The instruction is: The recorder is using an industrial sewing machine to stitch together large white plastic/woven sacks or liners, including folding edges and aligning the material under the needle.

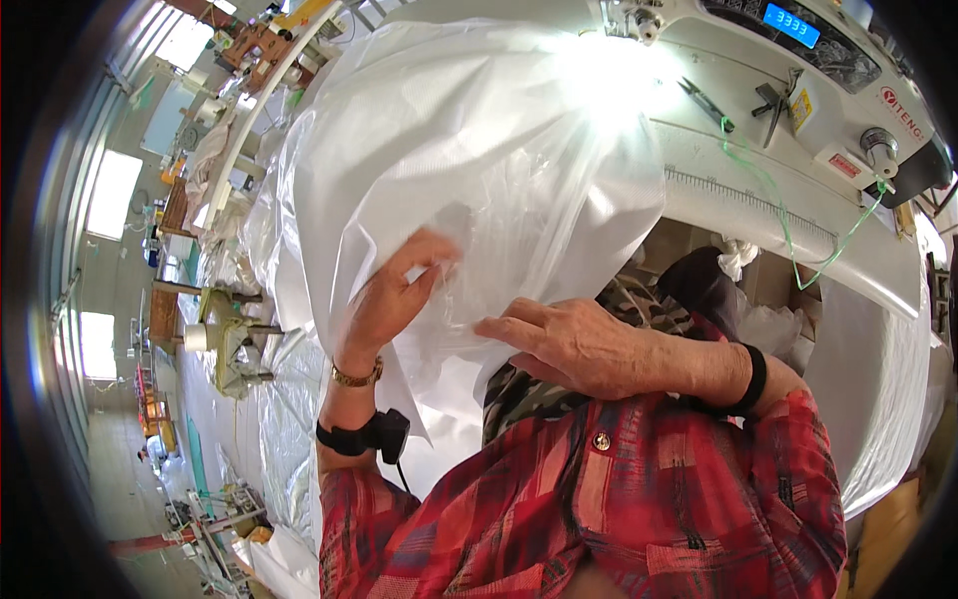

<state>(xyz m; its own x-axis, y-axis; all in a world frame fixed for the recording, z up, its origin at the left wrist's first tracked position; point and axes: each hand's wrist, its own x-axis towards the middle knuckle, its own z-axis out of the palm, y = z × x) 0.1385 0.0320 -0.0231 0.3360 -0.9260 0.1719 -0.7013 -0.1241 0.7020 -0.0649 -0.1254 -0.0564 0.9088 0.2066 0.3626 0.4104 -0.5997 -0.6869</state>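
Observation:
A wide white woven plastic sheet spreads from the sewing machine down over my lap. Thin clear plastic film lies wrinkled over its middle. My left hand is over the left part of the film, thumb toward the right; its fingers are smeared by motion. To its right, my right hand has its fingers bent and close together, their tips pinching the lower part of the film. Bright lamp light washes out the sheet near the sewing machine.
Thread snips lie on the machine table, near a printed ruler strip. Green thread loops over the table's front edge. A white roll of material is at the right. More machines and plastic sheeting are at the left.

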